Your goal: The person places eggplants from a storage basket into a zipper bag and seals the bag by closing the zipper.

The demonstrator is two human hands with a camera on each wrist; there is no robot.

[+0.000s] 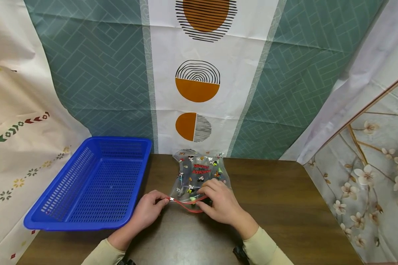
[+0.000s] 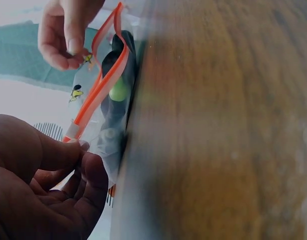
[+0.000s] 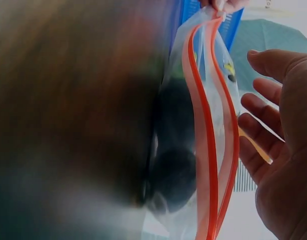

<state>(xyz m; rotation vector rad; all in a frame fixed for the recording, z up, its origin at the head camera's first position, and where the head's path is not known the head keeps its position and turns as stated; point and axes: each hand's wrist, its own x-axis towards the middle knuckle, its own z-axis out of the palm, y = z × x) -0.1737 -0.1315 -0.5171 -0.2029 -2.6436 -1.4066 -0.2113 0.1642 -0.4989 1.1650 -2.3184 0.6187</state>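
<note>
A clear zip bag (image 1: 185,176) printed with cartoon mouse figures lies on the table, its red-edged mouth (image 3: 206,115) parted. My left hand (image 1: 147,209) pinches the bag's corner at the white slider (image 1: 171,198), between thumb and fingertips. Over the other side of the mouth is my right hand (image 1: 222,204); the right wrist view shows its fingers (image 3: 263,120) loosely bent and spread beside the red edge, gripping nothing. Inside the bag are dark rounded things (image 3: 173,175) and a light green one (image 2: 117,90); their kind cannot be told through the plastic.
A blue plastic basket (image 1: 132,206) with slotted walls stands to the left of the bag. The brown wooden table (image 1: 268,206) extends right. Patterned cloths hang behind (image 1: 112,73) and at both sides.
</note>
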